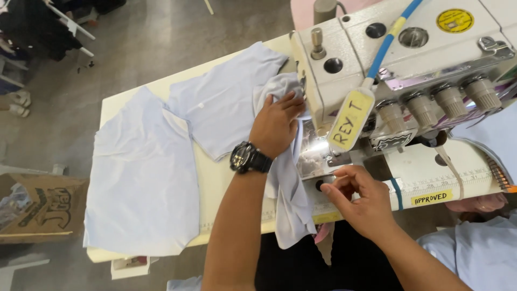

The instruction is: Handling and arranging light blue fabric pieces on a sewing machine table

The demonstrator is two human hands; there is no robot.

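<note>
Two bare hands work at a cream-coloured industrial sewing machine [409,59] that stands on a pale cream surface [212,178]. One hand, the left hand [276,125], wearing a black wristwatch [249,158], lies palm down on a bunched piece of light blue fabric [288,183], its fingers [293,101] spread flat and pressing the cloth against the machine's left side, not gripping it. That fabric runs from under the hand down over the front edge of the surface. At the machine's front, the right hand [362,203] has thumb and fingers pinched together just beside a small dark knob [320,185]; whether they hold anything cannot be told. Farther left on the surface, two flat light blue cut fabric panels [142,178] lie side by side, touching. One brown cardboard box [37,207] sits on the grey floor at the left.
</note>
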